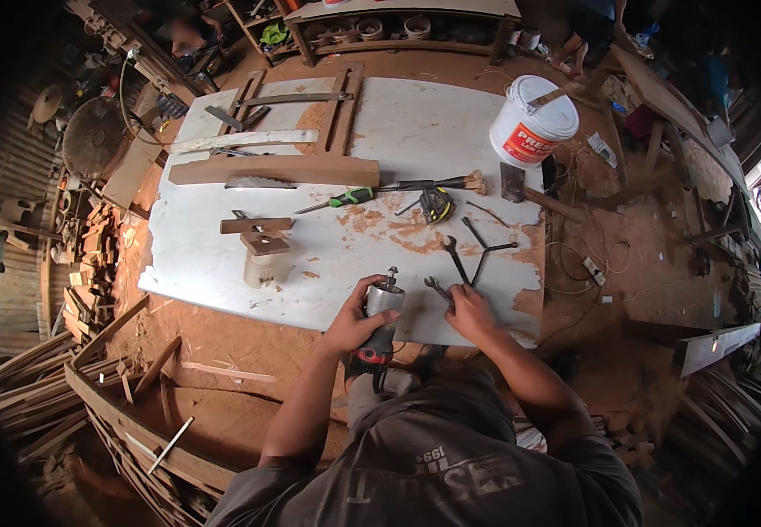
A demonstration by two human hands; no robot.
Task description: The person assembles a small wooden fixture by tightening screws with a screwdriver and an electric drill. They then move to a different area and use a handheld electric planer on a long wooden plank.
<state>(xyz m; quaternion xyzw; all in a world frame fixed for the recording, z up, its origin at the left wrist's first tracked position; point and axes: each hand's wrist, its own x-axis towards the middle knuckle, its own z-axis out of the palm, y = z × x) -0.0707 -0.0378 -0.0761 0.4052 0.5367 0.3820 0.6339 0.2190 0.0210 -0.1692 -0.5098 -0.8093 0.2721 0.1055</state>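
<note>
My left hand (358,321) is wrapped around a trim router (386,301) at the table's near edge. The tool stands with its bit end up; its housing is silver, with a black and red lower part. In my right hand (472,314) is an open-ended wrench (437,288), its jaw pointing toward the router but apart from it. Just beyond that hand lie another wrench (454,256) and a three-armed socket wrench (485,249). A black and yellow tape measure (436,205) and a green-handled screwdriver (350,198) rest farther up the table.
On the worn white tabletop (345,250) are a wooden beam (275,170), a clear jar (266,270) under a wooden piece, a hammer (514,183) and a brush (472,182). A white bucket (534,123) stands at the far right. Scrap wood (90,272) piles at left.
</note>
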